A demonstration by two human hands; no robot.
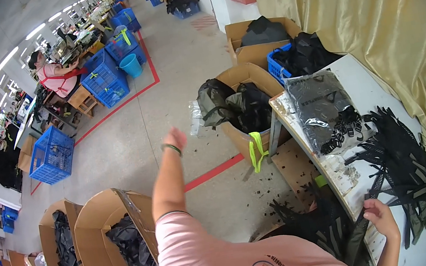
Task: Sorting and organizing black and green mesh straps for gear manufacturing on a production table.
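Note:
My left arm reaches forward over the floor, and my left hand (174, 139) is blurred, its fingers not clear; nothing shows in it. At the near edge of the white table my right hand (382, 218) has its fingers curled against a dark webbing strap (358, 232) that hangs over the edge. Beside this hand lies a heap of black straps (407, 168). Farther along the tabletop is a grey plastic bag (321, 106) with small black buckles (344, 128) on it. More dark straps (321, 225) hang or lie below the table edge.
Cardboard boxes with dark bags (248, 107) stand ahead; other cardboard boxes (111, 246) with black pieces are at left. A neon strip (256, 151) hangs from one box. Blue crates (51, 154) and a seated co-worker (57, 77) are farther off. A gold curtain (354, 2) borders the table.

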